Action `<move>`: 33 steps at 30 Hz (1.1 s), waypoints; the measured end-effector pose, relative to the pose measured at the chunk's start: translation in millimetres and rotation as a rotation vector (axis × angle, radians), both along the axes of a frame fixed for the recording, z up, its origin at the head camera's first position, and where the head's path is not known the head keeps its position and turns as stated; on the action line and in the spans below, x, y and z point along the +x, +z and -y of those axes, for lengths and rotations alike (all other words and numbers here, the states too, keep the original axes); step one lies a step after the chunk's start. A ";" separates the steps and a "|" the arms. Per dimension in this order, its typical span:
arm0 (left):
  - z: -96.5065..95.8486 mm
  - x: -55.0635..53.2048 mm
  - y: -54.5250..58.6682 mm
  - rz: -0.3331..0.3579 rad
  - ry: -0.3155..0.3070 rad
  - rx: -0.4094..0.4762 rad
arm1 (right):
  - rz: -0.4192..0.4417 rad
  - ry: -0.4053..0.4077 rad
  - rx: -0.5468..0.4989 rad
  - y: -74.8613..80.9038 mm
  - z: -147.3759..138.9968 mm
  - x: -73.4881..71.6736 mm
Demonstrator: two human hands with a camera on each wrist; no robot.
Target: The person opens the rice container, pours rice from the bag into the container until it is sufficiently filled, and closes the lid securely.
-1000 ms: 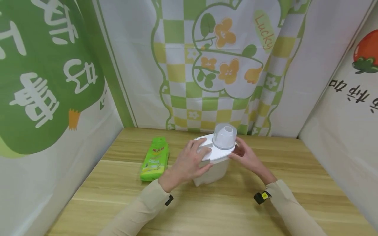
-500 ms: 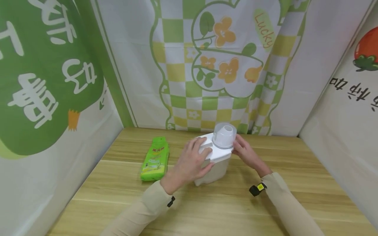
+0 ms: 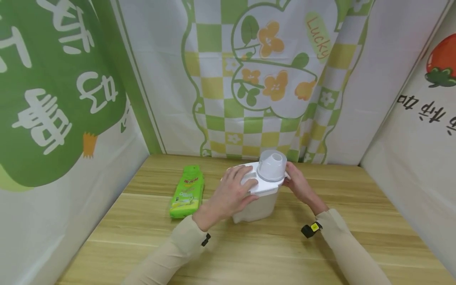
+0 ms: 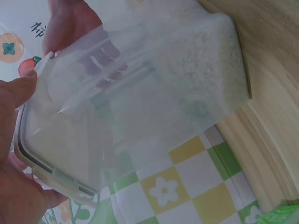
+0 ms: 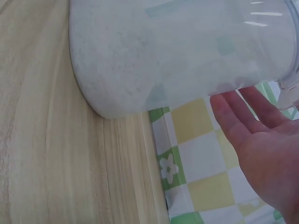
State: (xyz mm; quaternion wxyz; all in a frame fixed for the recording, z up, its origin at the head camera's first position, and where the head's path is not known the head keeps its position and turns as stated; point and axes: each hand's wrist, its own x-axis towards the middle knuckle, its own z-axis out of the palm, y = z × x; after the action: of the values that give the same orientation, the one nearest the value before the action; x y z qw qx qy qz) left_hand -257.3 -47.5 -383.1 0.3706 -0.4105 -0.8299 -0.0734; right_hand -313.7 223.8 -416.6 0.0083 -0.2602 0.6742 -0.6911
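A translucent storage container (image 3: 256, 208) stands on the table, topped by a white lid (image 3: 267, 186) and a clear measuring cup (image 3: 272, 166). White grains or powder (image 5: 112, 60) fill its lower part; the exact kind cannot be told. My left hand (image 3: 231, 192) grips the lid from the left, fingers over its top and thumb at the near edge. At the container's right side is my right hand (image 3: 301, 186). Its fingers (image 5: 229, 114) look fairly straight in the right wrist view and touch the wall just below the lid; the head view partly hides them.
Left of the container, a bright green packet (image 3: 187, 194) lies flat on the wooden table (image 3: 270, 253). Behind the table hangs a checked curtain (image 3: 249, 130), with printed cloth walls (image 3: 402, 158) at the sides.
My right hand has shifted from the lid's right edge to the container's side, farther back. The container has turned slightly, its cup end moving a little right. My left hand keeps its hold.
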 end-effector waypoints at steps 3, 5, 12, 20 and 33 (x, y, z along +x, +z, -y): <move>2.3 -1.7 1.3 0.016 -0.017 -0.018 | -0.015 -0.032 -0.007 -1.5 -2.0 0.6; 3.4 -2.6 1.8 0.025 -0.017 -0.032 | -0.032 -0.044 -0.005 -2.9 -3.8 0.4; 7.5 -5.4 1.3 0.051 0.006 -0.080 | -0.099 0.007 0.014 -5.4 -9.1 1.0; 12.2 -10.7 3.2 0.041 -0.015 -0.097 | -0.157 -0.138 0.166 1.5 -11.6 8.3; 19.2 -21.2 10.3 0.047 -0.064 -0.149 | -0.290 -0.177 0.116 8.7 -6.3 16.8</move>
State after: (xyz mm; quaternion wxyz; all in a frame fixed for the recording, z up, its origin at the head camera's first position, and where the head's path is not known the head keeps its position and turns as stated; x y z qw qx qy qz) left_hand -278.5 -66.7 -372.8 0.3169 -0.4613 -0.8281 -0.0329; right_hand -296.9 230.1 -407.9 -0.1350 -0.2958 0.7275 -0.6042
